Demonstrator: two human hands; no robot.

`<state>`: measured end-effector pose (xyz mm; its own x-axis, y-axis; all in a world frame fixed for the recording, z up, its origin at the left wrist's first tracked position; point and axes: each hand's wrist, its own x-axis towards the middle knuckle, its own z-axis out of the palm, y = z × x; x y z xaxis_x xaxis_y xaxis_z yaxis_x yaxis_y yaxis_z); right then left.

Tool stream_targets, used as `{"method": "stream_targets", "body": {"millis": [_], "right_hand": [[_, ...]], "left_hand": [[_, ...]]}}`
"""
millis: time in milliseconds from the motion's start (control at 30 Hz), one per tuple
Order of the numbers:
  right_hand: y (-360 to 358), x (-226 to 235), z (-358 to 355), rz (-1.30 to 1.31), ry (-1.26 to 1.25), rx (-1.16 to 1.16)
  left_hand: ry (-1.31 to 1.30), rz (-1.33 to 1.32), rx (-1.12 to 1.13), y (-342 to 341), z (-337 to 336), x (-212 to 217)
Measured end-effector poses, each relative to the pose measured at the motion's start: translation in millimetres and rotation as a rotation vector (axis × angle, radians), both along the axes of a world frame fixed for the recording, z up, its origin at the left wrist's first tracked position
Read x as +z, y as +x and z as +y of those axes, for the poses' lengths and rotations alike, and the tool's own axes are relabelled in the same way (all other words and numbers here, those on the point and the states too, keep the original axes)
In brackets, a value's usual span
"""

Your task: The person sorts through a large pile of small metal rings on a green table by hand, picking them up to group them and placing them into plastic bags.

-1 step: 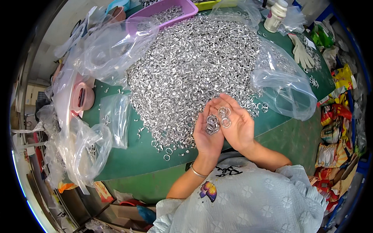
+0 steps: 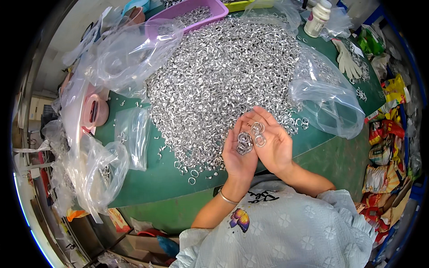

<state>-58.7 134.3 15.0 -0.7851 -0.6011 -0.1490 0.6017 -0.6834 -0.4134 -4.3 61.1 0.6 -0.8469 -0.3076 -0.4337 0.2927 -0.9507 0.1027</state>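
My left hand (image 2: 239, 163) is cupped palm up at the near edge of a big heap of small silvery metal pieces (image 2: 219, 80). Several metal rings (image 2: 244, 143) lie bunched in its palm. Against it, side by side, rests my right hand (image 2: 275, 152), also palm up with long, slightly curved fingers. A few more rings (image 2: 258, 134) lie on that palm and finger bases. Both hands' fingertips point away toward the heap, which holds many curved links and rings. A bracelet (image 2: 228, 198) circles my left wrist.
The green table (image 2: 147, 183) carries a purple basin (image 2: 219, 11) of similar pieces at the back. Clear plastic bags (image 2: 328, 107) lie on both sides of the heap. A pink cup (image 2: 102, 111) stands left; a white bottle (image 2: 316, 20) and a glove (image 2: 346, 62) are far right.
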Motion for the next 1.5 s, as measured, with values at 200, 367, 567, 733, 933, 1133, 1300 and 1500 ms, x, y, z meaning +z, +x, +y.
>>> {"method": "stream_targets", "body": {"millis": [200, 367, 567, 733, 933, 1133, 1300, 1500], "right_hand": [[-4.8, 6.8, 0.4, 0.630, 0.452, 0.126], [-8.1, 10.1, 2.7, 1.040, 0.613, 0.066], [-20.0, 13.5, 5.6, 1.167, 0.593, -0.182], [-6.9, 21.2, 19.5, 1.126, 1.034, -0.156], [-6.1, 11.1, 9.8, 0.863, 1.005, -0.030], [-9.0, 15.1, 7.8, 0.764, 0.862, -0.058], [-14.6, 21.7, 7.1, 0.617, 0.633, 0.035], [-14.8, 21.5, 11.0, 0.738, 0.697, 0.271]], "left_hand": [[-0.094, -0.125, -0.046, 0.3, -0.9, 0.6], [-0.146, -0.133, -0.059, -1.5, -1.3, 10.4], [0.053, -0.033, -0.031, -7.3, -7.3, 18.8], [0.050, 0.018, 0.079, -9.0, -11.8, 19.8], [0.020, 0.070, 0.134, -10.0, -13.4, 17.5], [0.072, 0.165, 0.140, -10.3, -18.7, 10.0], [0.128, 0.198, 0.137, -10.2, -21.7, 11.7], [-0.018, 0.172, 0.121, -11.0, -23.5, 13.4]]}}
